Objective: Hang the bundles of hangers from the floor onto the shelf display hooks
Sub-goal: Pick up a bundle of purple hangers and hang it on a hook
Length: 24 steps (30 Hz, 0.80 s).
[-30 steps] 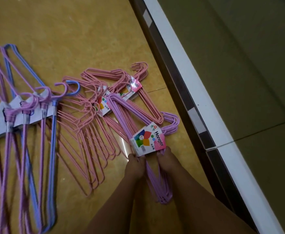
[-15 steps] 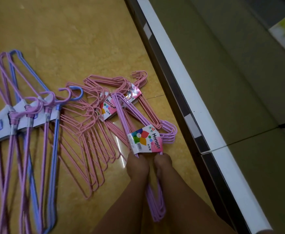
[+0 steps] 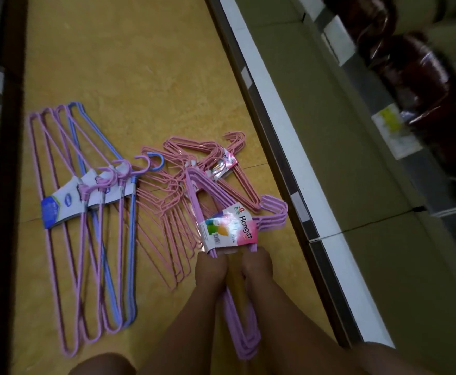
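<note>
- While both hands grip it, the purple hanger bundle (image 3: 216, 209) lies low over the yellow floor (image 3: 140, 63), its "Hanger" label (image 3: 229, 231) just beyond the knuckles.
- Left hand (image 3: 210, 269): fingers curled tight on the bundle's wires, right below the label's near-left corner.
- Right hand (image 3: 256, 263): fingers likewise curled round the wires, under the label's near-right corner; the two fists sit close together, a narrow gap between them.
- Behind the fingers, toward the wrists, the bundle's long lower loops (image 3: 245, 339) run back between the forearms.
- Ahead of the fingers and to the right, the purple hooks (image 3: 275, 212) stick out past the label, near the shelf's white edge (image 3: 289, 147).
- Left of the left fingers, pink hanger bundles (image 3: 167, 212) lie spread on the floor, some passing under the held one.
- Farther left, well apart from the fingers, long purple and blue hangers (image 3: 86, 239) lie flat with white-and-blue labels (image 3: 67, 207).
</note>
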Motion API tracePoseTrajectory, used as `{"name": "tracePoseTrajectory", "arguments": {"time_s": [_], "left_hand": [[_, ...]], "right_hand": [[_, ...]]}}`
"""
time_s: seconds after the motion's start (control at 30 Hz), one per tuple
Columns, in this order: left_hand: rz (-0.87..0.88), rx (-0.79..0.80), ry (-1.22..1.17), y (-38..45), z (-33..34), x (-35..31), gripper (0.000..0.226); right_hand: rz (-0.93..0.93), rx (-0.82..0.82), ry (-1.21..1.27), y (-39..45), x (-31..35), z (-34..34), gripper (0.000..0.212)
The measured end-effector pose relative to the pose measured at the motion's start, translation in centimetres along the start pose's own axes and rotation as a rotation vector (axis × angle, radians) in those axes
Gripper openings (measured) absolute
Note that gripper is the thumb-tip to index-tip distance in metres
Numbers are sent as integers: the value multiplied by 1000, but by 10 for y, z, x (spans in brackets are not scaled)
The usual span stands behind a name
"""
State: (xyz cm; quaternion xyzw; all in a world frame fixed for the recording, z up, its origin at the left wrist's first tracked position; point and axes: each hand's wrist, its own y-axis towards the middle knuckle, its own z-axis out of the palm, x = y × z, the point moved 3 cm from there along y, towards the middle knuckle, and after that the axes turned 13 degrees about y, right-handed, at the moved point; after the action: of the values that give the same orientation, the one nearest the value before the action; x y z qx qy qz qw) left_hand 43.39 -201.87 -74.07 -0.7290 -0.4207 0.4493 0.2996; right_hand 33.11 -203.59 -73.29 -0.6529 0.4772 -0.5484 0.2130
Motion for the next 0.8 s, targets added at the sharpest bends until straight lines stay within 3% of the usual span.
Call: {"name": "tracePoseTrajectory", "arguments": {"time_s": [0.1,0.33,0.57,0.7,0.8], "left_hand": [[22,45,-40,-65,-40,-33,44],[302,-148,245,-159,-141,-120,68],[437,-382,617,-253,-252,-178,80],[418,-374,848,-290,-299,-188,66],[436,-409,840,-315,-332,-193,50]], "right_hand": [[-129,-52,-233,-56,43,-26,26],[-394,-75,-582,-193,158,-71,23],[-725,-59,-888,-318,253,-88,18],[-833,44,-884,-368,286,-79,23],[-903,148,-875,-409,309,-69,17]]}}
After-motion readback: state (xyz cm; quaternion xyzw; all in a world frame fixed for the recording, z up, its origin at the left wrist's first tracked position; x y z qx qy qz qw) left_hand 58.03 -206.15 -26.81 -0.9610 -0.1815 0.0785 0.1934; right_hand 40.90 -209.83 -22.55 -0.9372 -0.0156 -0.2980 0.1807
